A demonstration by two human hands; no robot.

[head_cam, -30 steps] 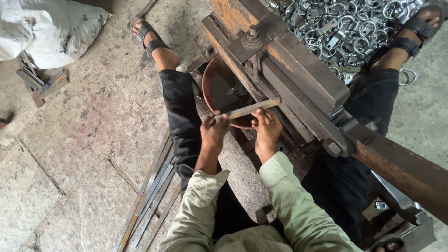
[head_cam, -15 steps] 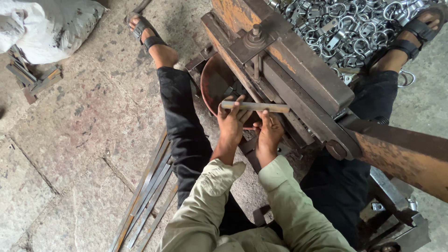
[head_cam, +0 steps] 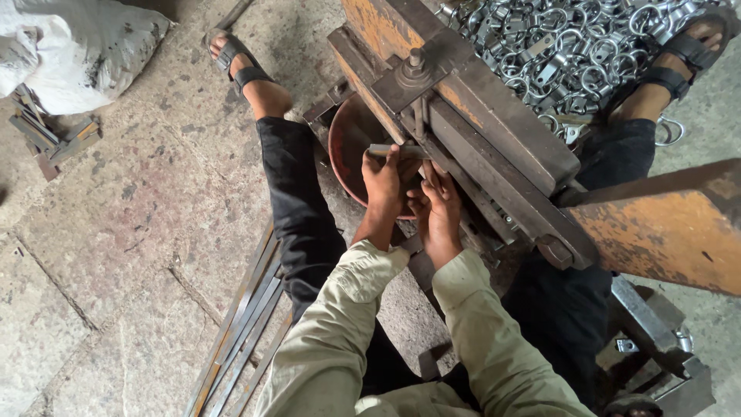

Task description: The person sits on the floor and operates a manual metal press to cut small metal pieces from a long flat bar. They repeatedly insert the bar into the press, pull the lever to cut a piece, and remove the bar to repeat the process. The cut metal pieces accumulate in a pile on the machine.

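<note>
Left hand [head_cam: 384, 179]: fingers closed around a short flat metal strip [head_cam: 395, 150], which sits at its fingertips and points right toward the press machine [head_cam: 494, 123]. Right hand [head_cam: 440, 208]: just beside the left, touching it, fingers curled at the strip's machine end; grip hidden, cannot tell. Under both hands, a rusty round bowl [head_cam: 347, 147]. Beyond the machine, a pile of shiny metal rings [head_cam: 556, 46]. Left of the left forearm, long steel strips [head_cam: 247, 324] lie on the floor

Pale khaki sleeves [head_cam: 340, 324], black trousers [head_cam: 297, 201] and dark strapped sandals [head_cam: 239, 66].
</note>
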